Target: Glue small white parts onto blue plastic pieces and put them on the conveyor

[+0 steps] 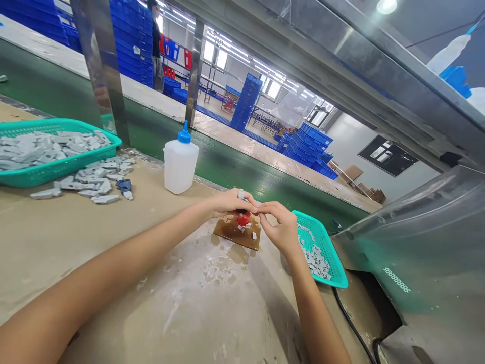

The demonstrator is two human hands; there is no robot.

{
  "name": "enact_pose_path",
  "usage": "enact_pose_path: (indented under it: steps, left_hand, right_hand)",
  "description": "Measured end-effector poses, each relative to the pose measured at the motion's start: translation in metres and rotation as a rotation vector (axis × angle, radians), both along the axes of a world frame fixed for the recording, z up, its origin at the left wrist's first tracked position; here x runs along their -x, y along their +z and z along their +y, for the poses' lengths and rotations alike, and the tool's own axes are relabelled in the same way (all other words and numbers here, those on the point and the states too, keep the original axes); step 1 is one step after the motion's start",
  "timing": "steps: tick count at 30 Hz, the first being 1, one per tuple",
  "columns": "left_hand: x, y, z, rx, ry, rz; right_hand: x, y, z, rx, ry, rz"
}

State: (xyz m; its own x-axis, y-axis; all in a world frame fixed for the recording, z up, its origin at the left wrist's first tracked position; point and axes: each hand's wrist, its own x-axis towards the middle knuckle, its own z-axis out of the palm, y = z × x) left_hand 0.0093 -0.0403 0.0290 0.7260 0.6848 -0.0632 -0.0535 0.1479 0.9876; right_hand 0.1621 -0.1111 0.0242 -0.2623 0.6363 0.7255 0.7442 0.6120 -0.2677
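My left hand (235, 201) is closed over a brown board (233, 233), its fingertips meeting those of my right hand. A small light-grey tip (241, 194) shows above its fingers, and what it belongs to is mostly hidden. Just below the fingers is a round red piece (243, 219), with something dark above it. My right hand (279, 226) pinches with thumb and forefinger at the meeting point; whatever is in the pinch is too small to name. On the board lies a small white piece (253, 235).
A white squeeze bottle (181, 167) with a blue nozzle stands behind the left forearm. Grey parts (96, 179) lie beside a full green basket (60, 166) on the left. Another green basket (338, 263) with small pieces sits right. Behind runs a green conveyor belt (223, 156).
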Motion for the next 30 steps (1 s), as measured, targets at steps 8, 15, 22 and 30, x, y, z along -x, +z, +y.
enact_pose_path:
  steps: [8,15,22,30]
  left_hand:
    - [0.004,-0.009,0.014,-0.047,0.055,0.007]
    - [0.013,-0.017,0.029,0.052,0.151,0.068]
    - [0.012,-0.025,0.034,0.188,0.225,0.028]
    - [0.013,-0.027,0.035,0.194,0.241,-0.048]
  right_hand:
    - [-0.002,-0.018,0.017,0.138,-0.121,0.075]
    - [-0.013,-0.053,0.026,0.273,-0.207,0.005]
    - [-0.013,-0.061,0.031,0.241,-0.198,-0.072]
    - [-0.013,-0.063,0.031,0.233,-0.217,-0.105]
